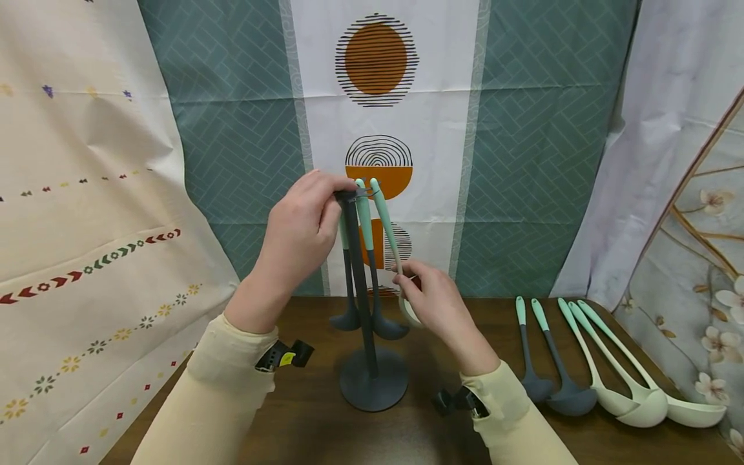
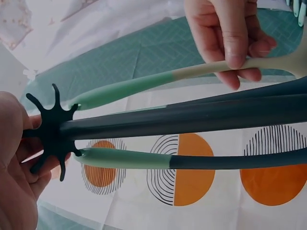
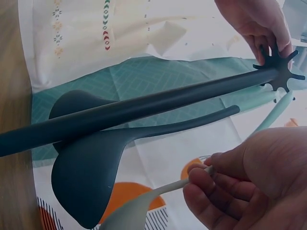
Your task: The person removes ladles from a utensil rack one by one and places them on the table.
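My left hand (image 1: 305,226) grips the hooked top of a dark utensil stand (image 2: 201,116), a pole on a round base (image 1: 374,395). Lower down and to the right, my right hand (image 1: 433,300) pinches the cream shaft of a ladle (image 3: 132,213) between thumb and fingers. Its mint handle (image 1: 383,210) slants up to the stand's hooks, the tip right at one of them. Two dark utensils with mint handles hang from the stand: a broad-headed ladle (image 3: 88,179) and another (image 1: 345,321) partly hidden by the pole.
On the brown table (image 1: 290,413) at the right lie more mint-handled utensils: two dark ones, including a ladle (image 1: 572,399), and several cream ones, including a ladle (image 1: 694,413). Patterned cloths (image 1: 232,129) hang behind and at both sides.
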The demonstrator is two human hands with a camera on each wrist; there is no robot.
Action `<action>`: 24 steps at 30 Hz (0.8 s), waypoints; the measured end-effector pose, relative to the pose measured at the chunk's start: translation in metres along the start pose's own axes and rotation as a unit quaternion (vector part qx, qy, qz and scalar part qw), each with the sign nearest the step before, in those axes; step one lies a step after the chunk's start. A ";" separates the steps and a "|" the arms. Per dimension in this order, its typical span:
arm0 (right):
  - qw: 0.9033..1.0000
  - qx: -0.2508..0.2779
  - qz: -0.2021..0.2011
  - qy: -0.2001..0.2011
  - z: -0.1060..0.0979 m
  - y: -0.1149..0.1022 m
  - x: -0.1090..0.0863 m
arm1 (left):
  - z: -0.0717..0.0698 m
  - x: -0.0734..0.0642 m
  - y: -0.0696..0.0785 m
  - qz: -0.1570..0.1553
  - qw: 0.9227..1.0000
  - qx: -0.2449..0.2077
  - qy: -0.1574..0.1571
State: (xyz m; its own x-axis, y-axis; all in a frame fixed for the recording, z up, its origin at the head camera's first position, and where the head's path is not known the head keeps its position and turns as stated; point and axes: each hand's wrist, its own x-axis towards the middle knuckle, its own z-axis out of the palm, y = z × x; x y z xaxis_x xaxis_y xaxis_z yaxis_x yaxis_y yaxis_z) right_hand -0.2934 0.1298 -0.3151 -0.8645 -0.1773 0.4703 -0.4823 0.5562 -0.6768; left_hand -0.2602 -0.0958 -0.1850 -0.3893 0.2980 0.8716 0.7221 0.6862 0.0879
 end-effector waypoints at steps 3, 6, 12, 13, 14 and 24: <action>1.000 0.003 0.000 0.001 0.000 -0.001 -0.001 | 0.002 0.000 0.001 -0.001 1.000 0.008 0.007; 1.000 0.005 0.001 0.002 -0.001 -0.002 -0.002 | 0.002 0.000 0.002 -0.006 1.000 0.015 0.011; 1.000 0.010 -0.001 0.003 -0.002 -0.002 -0.002 | 0.001 -0.001 0.002 -0.002 0.999 0.031 0.021; 1.000 0.009 -0.001 0.003 -0.001 -0.003 -0.002 | 0.001 -0.001 0.002 -0.001 0.999 0.035 0.025; 1.000 0.010 -0.002 0.002 -0.001 -0.003 -0.002 | 0.001 -0.002 0.001 -0.001 0.999 0.038 0.029; 1.000 0.008 0.002 0.002 0.000 -0.005 -0.005 | 0.007 -0.008 0.003 -0.018 0.997 0.037 0.069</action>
State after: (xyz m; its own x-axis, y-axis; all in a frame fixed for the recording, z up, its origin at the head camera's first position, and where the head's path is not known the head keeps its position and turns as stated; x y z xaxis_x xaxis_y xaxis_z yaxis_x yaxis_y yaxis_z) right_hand -0.2868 0.1279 -0.3146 -0.8656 -0.1726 0.4701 -0.4817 0.5435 -0.6874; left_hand -0.2585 -0.0916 -0.1949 -0.3281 0.1826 0.9268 0.6635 0.7429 0.0886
